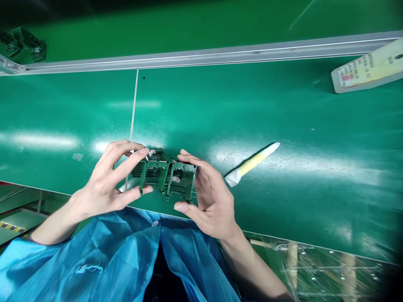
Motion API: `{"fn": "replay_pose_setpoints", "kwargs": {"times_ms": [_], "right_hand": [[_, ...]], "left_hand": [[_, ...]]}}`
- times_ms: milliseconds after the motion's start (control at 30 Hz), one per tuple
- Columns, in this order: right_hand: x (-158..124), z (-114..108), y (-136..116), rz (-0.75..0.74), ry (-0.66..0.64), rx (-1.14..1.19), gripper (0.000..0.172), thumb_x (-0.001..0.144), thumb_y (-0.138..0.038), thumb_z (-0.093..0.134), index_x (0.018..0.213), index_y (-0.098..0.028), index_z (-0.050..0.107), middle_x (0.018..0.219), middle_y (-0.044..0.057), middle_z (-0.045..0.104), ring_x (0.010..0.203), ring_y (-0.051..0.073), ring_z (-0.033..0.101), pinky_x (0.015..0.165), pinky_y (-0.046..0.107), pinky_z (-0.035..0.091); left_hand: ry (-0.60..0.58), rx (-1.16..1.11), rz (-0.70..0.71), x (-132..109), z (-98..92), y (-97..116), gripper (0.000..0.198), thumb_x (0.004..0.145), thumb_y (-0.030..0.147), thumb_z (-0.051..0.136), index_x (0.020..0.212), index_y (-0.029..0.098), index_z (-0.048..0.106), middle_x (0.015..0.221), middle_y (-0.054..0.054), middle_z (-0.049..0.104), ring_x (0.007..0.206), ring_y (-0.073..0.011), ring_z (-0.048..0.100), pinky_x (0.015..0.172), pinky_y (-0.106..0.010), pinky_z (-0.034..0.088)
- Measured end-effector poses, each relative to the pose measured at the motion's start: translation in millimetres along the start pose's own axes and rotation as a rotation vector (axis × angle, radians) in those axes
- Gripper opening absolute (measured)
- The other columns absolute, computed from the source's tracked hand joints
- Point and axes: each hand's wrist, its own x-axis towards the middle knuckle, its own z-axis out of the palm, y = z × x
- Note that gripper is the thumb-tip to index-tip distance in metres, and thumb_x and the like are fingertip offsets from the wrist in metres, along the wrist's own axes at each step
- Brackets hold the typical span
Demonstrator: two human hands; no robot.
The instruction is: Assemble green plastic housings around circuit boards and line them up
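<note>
Both hands hold a small green circuit board panel [165, 176] just above the near edge of a green bench [220, 117]. My left hand [110, 180] pinches the panel's left half between thumb and fingers. My right hand [208, 197] grips the right half, thumb below and fingers along its top edge. The panel looks bent or split along its middle, with the two halves tilted toward each other. Dark components sit on both halves.
A white and yellow tube-like item [252, 163] lies on the bench right of my hands. A white labelled device [368, 69] rests at the far right by a metal rail [201, 54]. More green boards [22, 44] sit far left. A blue garment [119, 251] covers my lap.
</note>
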Motion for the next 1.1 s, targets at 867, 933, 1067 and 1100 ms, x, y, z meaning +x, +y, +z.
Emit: {"fn": "replay_pose_setpoints", "kwargs": {"times_ms": [867, 933, 1067, 1100], "right_hand": [[-3.7, 0.6, -25.2, 0.132, 0.03, -0.231, 0.065, 0.081, -0.042, 0.077, 0.139, -0.028, 0.049, 0.141, 0.011, 0.057, 0.134, 0.03, 0.053, 0.112, 0.05, 0.047], [-3.7, 0.7, -26.2, 0.132, 0.03, -0.248, 0.064, 0.082, -0.041, 0.076, 0.138, -0.028, 0.049, 0.141, 0.011, 0.057, 0.134, 0.03, 0.053, 0.112, 0.05, 0.047], [-3.0, 1.6, -29.4, 0.158, 0.033, -0.275, 0.064, 0.082, -0.041, 0.076, 0.138, -0.027, 0.049, 0.142, 0.012, 0.057, 0.134, 0.031, 0.053, 0.112, 0.052, 0.047], [-2.7, 1.8, -30.1, 0.16, 0.033, -0.279, 0.064, 0.082, -0.041, 0.076, 0.138, -0.027, 0.049, 0.142, 0.013, 0.057, 0.134, 0.031, 0.053, 0.112, 0.052, 0.046]], "left_hand": [[0.026, -0.202, -0.087, -6.4, 9.4, -7.8, 0.072, 0.079, 0.039, 0.079, 0.142, 0.021, 0.048, 0.119, -0.014, 0.066, 0.115, -0.0297, 0.062, 0.096, -0.048, 0.054], [0.028, -0.209, -0.088, -6.9, 9.8, -8.5, 0.071, 0.079, 0.038, 0.079, 0.141, 0.021, 0.049, 0.12, -0.014, 0.066, 0.115, -0.03, 0.062, 0.096, -0.048, 0.055], [0.027, -0.216, -0.098, -8.2, 10.6, -9.9, 0.071, 0.079, 0.04, 0.079, 0.141, 0.022, 0.049, 0.121, -0.014, 0.066, 0.116, -0.0304, 0.062, 0.095, -0.05, 0.055], [0.032, -0.223, -0.096, -8.6, 10.9, -10.2, 0.071, 0.079, 0.039, 0.079, 0.141, 0.022, 0.049, 0.121, -0.014, 0.066, 0.116, -0.0305, 0.062, 0.095, -0.05, 0.055]]}}
